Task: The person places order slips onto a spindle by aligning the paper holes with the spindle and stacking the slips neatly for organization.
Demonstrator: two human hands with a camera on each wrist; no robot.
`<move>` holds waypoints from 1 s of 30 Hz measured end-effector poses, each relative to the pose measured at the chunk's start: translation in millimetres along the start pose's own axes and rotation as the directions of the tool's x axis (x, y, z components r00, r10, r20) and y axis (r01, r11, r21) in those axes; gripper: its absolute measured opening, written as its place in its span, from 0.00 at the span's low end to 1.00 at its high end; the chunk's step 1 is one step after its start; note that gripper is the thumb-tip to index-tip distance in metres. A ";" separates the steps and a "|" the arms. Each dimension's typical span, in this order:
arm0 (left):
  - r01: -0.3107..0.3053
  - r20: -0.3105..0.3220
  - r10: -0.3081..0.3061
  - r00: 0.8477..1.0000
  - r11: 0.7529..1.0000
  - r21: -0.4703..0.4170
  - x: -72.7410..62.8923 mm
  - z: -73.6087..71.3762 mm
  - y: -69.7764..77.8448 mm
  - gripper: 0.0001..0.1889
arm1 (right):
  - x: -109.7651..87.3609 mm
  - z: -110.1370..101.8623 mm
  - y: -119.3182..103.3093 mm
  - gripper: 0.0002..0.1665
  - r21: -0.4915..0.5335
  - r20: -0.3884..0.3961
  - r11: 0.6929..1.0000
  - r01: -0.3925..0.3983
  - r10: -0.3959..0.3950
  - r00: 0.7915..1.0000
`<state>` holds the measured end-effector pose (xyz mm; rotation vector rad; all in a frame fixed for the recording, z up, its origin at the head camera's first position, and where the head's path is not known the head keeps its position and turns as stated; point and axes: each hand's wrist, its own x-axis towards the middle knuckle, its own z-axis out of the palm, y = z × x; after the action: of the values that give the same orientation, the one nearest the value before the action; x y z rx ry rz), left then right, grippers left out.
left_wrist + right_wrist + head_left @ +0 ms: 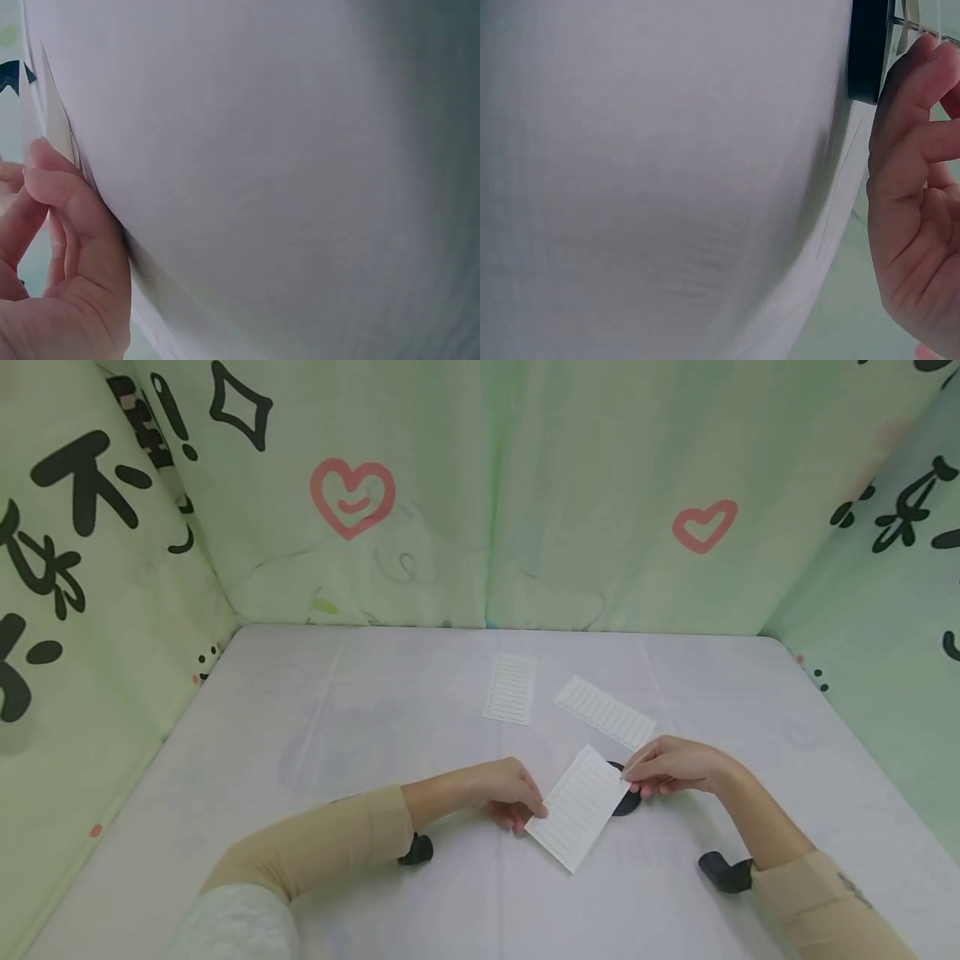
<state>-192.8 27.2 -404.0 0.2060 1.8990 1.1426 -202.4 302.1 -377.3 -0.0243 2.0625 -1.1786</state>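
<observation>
A white lined slip of paper [577, 810] is held slanted between both hands in the head view. My left hand [510, 793] pinches its left corner between thumb and fingers, also seen in the left wrist view, where the slip [56, 112] shows edge-on. My right hand [675, 764] pinches the slip's right corner. Partly under that corner stands a round black base [626, 802]. In the right wrist view a thin metal rod [907, 24] rises from this base [866, 52], right at my right fingertips, making it look like a bill spike.
Two more lined slips lie flat on the white table [375, 710]: one upright slip [510, 689] and one slanted slip [606, 710] beyond the base. Black wrist devices [726, 872] stick out at both sleeves. Printed green curtains [450, 527] enclose the back and sides.
</observation>
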 end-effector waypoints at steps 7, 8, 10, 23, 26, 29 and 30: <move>0.048 0.019 -0.048 0.999 0.999 0.015 3.9 -2.5 0.0 0.10 | 4.4 2.6 -0.4 0.12 -0.069 -0.046 0.997 -0.039 0.036 0.998; 0.052 0.023 -0.052 0.998 0.999 0.017 4.3 -3.1 0.1 0.11 | 5.0 2.7 -0.5 0.12 -0.072 -0.050 0.996 -0.045 0.041 0.998; 0.051 0.028 -0.052 0.998 0.998 0.025 4.7 -3.7 0.1 0.11 | 6.0 2.4 -0.3 0.12 -0.080 -0.053 0.996 -0.050 0.046 0.998; 0.054 0.023 -0.055 0.998 0.998 0.039 6.1 -3.6 -0.1 0.14 | 9.2 2.7 1.6 0.10 -0.083 -0.062 0.996 -0.040 0.034 0.997; 0.059 0.024 -0.060 0.998 0.997 0.042 5.7 -3.4 0.3 0.14 | 8.5 3.6 0.9 0.10 -0.078 -0.059 0.996 -0.036 0.031 0.998; 0.060 0.013 -0.061 0.998 0.996 0.059 4.6 -2.8 1.0 0.14 | 8.3 4.5 0.9 0.10 -0.062 -0.064 0.997 -0.047 0.043 0.997; 0.056 0.011 -0.056 0.998 0.996 0.065 4.0 -2.7 1.2 0.13 | 8.1 5.0 1.0 0.10 -0.058 -0.069 0.997 -0.053 0.049 0.996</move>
<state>-197.5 28.3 -404.9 0.1945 1.9203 1.0406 -204.9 296.1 -384.3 0.0395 2.1451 -1.1000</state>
